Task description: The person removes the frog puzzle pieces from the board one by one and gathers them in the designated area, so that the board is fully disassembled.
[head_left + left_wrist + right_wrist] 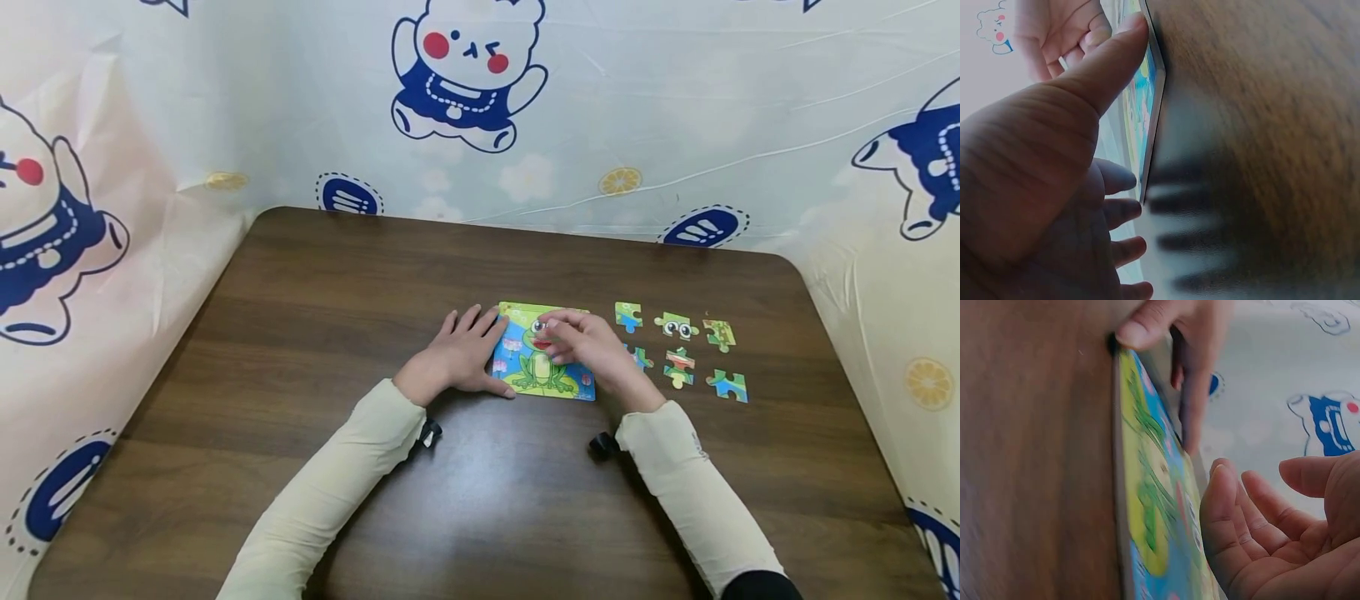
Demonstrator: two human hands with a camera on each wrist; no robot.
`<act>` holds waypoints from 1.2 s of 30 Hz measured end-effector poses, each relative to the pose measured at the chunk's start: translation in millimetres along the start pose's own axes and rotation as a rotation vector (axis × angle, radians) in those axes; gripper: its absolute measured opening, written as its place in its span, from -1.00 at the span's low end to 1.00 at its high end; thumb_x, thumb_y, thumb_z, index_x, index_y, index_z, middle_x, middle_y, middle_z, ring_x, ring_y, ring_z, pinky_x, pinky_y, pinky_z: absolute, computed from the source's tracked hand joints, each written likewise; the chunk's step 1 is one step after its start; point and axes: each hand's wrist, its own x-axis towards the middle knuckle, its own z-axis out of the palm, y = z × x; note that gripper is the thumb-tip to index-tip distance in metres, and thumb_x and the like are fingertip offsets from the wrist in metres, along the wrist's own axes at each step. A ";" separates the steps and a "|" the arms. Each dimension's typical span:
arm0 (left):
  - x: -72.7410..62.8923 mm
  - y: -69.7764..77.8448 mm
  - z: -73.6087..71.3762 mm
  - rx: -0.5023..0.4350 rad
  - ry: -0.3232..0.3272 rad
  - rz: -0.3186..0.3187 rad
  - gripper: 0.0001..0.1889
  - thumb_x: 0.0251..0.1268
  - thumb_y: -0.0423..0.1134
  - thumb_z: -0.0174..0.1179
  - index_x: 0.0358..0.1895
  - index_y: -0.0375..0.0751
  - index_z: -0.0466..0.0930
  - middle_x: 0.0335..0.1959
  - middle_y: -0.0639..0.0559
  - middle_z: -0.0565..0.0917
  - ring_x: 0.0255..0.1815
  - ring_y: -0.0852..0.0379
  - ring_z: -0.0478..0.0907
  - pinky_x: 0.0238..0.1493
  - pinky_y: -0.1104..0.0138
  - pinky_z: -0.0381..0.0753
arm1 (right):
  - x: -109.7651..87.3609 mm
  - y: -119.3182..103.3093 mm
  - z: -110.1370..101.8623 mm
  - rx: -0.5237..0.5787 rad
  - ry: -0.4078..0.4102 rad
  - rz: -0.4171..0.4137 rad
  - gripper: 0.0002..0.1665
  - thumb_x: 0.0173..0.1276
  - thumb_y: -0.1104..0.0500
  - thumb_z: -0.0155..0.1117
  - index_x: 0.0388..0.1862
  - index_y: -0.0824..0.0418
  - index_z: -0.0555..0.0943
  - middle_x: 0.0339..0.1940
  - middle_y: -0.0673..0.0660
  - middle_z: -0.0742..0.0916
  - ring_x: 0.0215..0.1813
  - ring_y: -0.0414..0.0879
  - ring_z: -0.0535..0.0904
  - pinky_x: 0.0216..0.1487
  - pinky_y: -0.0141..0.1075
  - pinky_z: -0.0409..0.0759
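A square frog puzzle board lies on the table, showing a green frog on blue and yellow. My left hand rests along its left side with fingers spread. The left thumb touches the near left corner, while the index fingertip is at the left edge. Over the upper right of the board hovers my right hand, covering part of the frog. Its fingers are loosely bent, and nothing shows between them and the thumb. Right of the board lie several loose puzzle pieces, among them one with eyes.
A piece with red and white lies below the eyes piece. Farther right are a green piece and a blue-green one. The brown wooden table meets a cartoon-printed cloth at the back and sides.
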 end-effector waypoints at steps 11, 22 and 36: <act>-1.2 3.2 -1.0 -0.005 -0.006 -0.012 0.25 0.08 0.50 0.27 0.68 -0.05 -0.18 0.72 -0.07 -0.17 0.72 -0.18 -0.27 0.64 -0.17 -0.21 | 0.8 2.7 20.9 -0.040 -0.062 0.038 -0.54 0.66 0.06 0.00 0.37 0.26 0.52 0.14 0.30 0.71 -0.21 -0.11 0.70 -0.11 -0.28 0.74; 0.0 3.0 -2.5 -0.005 -0.024 -0.025 0.26 0.08 0.49 0.28 0.68 -0.05 -0.20 0.72 -0.08 -0.17 0.72 -0.17 -0.29 0.65 -0.15 -0.22 | -3.1 -2.3 30.1 -0.322 -0.032 -0.057 -0.64 0.60 0.08 0.11 0.19 0.21 0.66 -0.13 0.21 0.80 -0.29 -0.06 0.67 -0.18 -0.25 0.73; -7.4 3.6 -0.5 0.018 0.021 -0.040 0.18 0.11 0.48 0.27 0.68 0.03 -0.11 0.71 -0.05 -0.07 0.71 -0.18 -0.18 0.63 -0.18 -0.14 | -1.8 -5.3 33.3 -0.335 -0.027 -0.065 -0.66 0.58 0.08 0.15 0.20 0.15 0.66 -0.21 0.18 0.77 -0.30 -0.05 0.64 -0.24 -0.26 0.69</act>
